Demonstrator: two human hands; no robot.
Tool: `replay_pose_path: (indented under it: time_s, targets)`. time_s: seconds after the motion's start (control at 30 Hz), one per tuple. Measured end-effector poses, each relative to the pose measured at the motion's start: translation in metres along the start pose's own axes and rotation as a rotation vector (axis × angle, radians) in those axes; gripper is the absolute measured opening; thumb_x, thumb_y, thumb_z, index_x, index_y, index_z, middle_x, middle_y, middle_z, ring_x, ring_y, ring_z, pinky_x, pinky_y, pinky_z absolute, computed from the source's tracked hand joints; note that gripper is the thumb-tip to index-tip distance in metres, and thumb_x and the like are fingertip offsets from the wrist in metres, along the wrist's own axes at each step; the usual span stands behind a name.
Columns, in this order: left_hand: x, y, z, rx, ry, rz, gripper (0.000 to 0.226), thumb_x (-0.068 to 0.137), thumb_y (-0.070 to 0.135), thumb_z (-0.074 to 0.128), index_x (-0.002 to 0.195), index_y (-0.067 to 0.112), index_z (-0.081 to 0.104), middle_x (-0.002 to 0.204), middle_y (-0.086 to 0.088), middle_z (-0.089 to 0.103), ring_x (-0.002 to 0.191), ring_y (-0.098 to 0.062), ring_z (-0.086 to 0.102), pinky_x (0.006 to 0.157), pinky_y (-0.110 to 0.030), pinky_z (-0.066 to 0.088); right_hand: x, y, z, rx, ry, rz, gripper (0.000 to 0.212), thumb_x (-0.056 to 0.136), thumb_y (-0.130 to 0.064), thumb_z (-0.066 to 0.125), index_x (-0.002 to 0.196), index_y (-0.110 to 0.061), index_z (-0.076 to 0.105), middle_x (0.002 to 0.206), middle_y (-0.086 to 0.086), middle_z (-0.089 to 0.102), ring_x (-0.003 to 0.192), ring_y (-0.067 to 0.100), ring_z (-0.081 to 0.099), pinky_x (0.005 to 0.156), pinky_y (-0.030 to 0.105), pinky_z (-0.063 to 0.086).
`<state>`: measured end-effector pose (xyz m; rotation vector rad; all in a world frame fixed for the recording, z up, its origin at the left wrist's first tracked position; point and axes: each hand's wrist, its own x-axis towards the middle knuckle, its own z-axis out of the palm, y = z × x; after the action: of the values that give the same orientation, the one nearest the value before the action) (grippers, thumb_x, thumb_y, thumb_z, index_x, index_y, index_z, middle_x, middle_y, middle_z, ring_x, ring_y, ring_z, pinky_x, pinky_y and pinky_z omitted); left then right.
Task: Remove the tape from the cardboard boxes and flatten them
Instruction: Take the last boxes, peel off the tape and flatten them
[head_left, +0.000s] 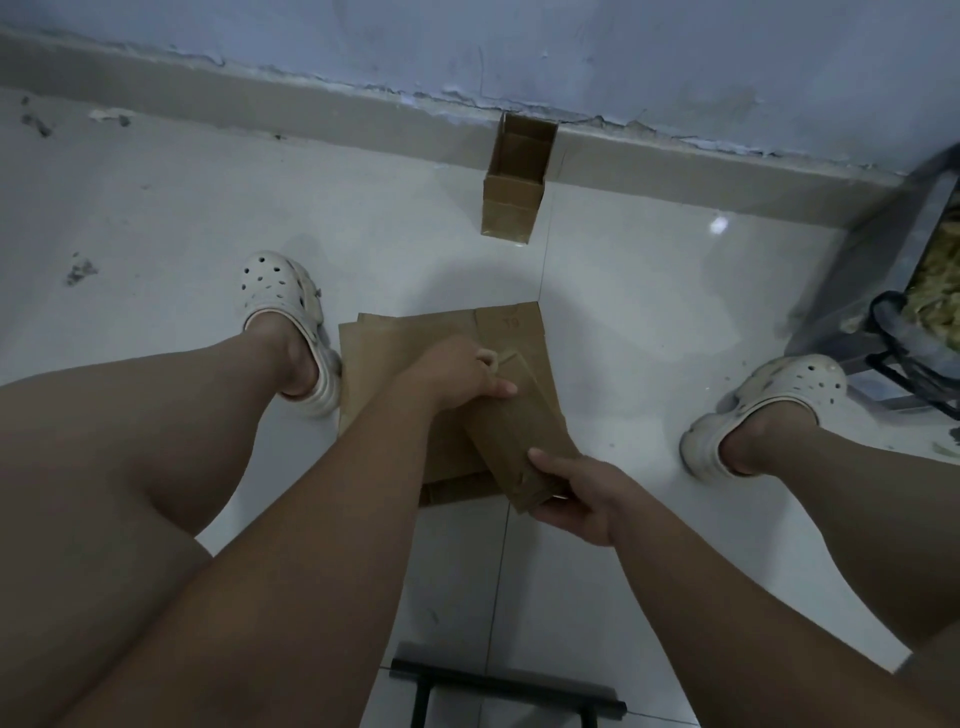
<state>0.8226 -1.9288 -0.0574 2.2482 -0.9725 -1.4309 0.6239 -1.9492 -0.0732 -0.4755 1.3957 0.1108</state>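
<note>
Fingers curled around tilted cardboard box

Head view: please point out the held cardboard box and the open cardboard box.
held cardboard box (511, 441): head view, middle of its top face.
open cardboard box (511, 208): head view, front wall.

Dim, bluish light. A soft shadow and one small glare spot lie on the glossy floor; the wall line bends.

Flattened cardboard lies partly hidden under the held box and left hand.
</note>
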Motion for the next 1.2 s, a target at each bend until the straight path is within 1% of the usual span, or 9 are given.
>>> replay_pose_path:
  time_s: [0.1,0.27,0.37,0.43,0.57,0.7,0.8,0.97,1.2]
  targets:
    - [-0.003,-0.002,0.000,-0.082,0.118,0.003,0.057,0.075,0.040,0.077,0.117,0.006,0.061,0.125,-0.010,0.059,0.112,-0.026,0.055,0.076,-0.027,0.039,-0.008,-0.006,-0.003,-0.087,0.037,-0.051,0.040,0.078,-0.018,0.080,0.112,-0.004,0.062,0.095,0.012,0.071,0.081,0.022,0.070,0.055,0.029,0.057]
    - [-0.009,-0.001,-0.004,-0.324,0.289,-0.065,0.053,0.076,0.040,0.075,0.115,0.007,0.061,0.119,-0.009,0.061,0.098,-0.021,0.057,0.069,-0.027,0.041,-0.018,-0.013,0.004,-0.100,0.159,-0.195,0.034,0.077,-0.032,0.081,0.088,-0.005,0.064,0.080,0.007,0.068,0.069,0.016,0.064,0.049,0.020,0.051]
    - [-0.014,-0.004,-0.001,-0.533,0.465,-0.081,0.054,0.079,0.040,0.073,0.119,0.006,0.059,0.112,-0.009,0.062,0.100,-0.024,0.058,0.080,-0.034,0.045,-0.019,-0.020,0.011,-0.116,0.247,-0.377,0.024,0.083,-0.029,0.076,0.071,-0.011,0.066,0.073,0.006,0.064,0.070,0.019,0.061,0.069,0.029,0.054]
    - [-0.021,-0.007,0.009,-0.600,0.572,-0.083,0.035,0.081,0.040,0.071,0.103,0.017,0.058,0.092,0.006,0.056,0.084,-0.013,0.052,0.068,-0.025,0.040,-0.017,-0.023,0.015,-0.195,0.333,-0.504,0.014,0.088,-0.028,0.072,0.084,-0.014,0.073,0.079,0.001,0.068,0.083,0.020,0.065,0.081,0.035,0.056]
    - [-0.033,-0.013,0.041,-0.748,0.746,-0.108,0.037,0.085,0.035,0.067,0.069,0.023,0.036,0.066,0.009,0.040,0.056,-0.005,0.036,0.046,-0.012,0.033,-0.014,-0.022,0.019,-0.310,0.502,-0.702,0.024,0.091,-0.025,0.066,0.113,-0.017,0.073,0.078,-0.021,0.061,0.080,0.006,0.057,0.067,0.015,0.041]
    - [-0.032,-0.021,0.050,-0.731,0.771,-0.153,0.033,0.088,0.036,0.062,0.072,0.026,0.036,0.069,0.009,0.042,0.059,-0.005,0.039,0.053,-0.021,0.027,-0.009,-0.020,0.020,-0.345,0.538,-0.757,0.023,0.091,-0.022,0.065,0.112,-0.020,0.073,0.082,-0.021,0.061,0.082,0.004,0.055,0.068,0.011,0.037]
    - [-0.027,-0.029,0.050,-0.627,0.746,-0.150,0.019,0.092,0.035,0.058,0.094,0.020,0.045,0.087,0.008,0.051,0.068,-0.001,0.043,0.053,-0.019,0.028,-0.005,-0.018,0.016,-0.384,0.530,-0.755,0.022,0.092,-0.017,0.064,0.112,-0.020,0.072,0.084,-0.018,0.062,0.083,0.004,0.057,0.070,0.011,0.039]
    - [-0.020,-0.033,0.055,-0.520,0.619,-0.131,0.037,0.093,0.040,0.053,0.123,0.018,0.047,0.118,-0.001,0.052,0.095,-0.011,0.046,0.059,-0.015,0.029,0.000,-0.013,0.010,-0.532,0.640,-0.818,0.016,0.093,-0.013,0.062,0.109,-0.016,0.064,0.099,-0.003,0.062,0.087,0.011,0.056,0.075,0.018,0.040]
    - [-0.009,-0.031,0.046,-0.502,0.553,-0.154,0.048,0.092,0.039,0.056,0.131,0.013,0.045,0.125,-0.003,0.054,0.095,-0.010,0.044,0.062,-0.019,0.031,0.004,-0.012,0.014,-0.668,0.665,-0.835,0.021,0.097,-0.011,0.052,0.110,-0.013,0.069,0.107,0.004,0.063,0.092,0.013,0.056,0.079,0.019,0.040]
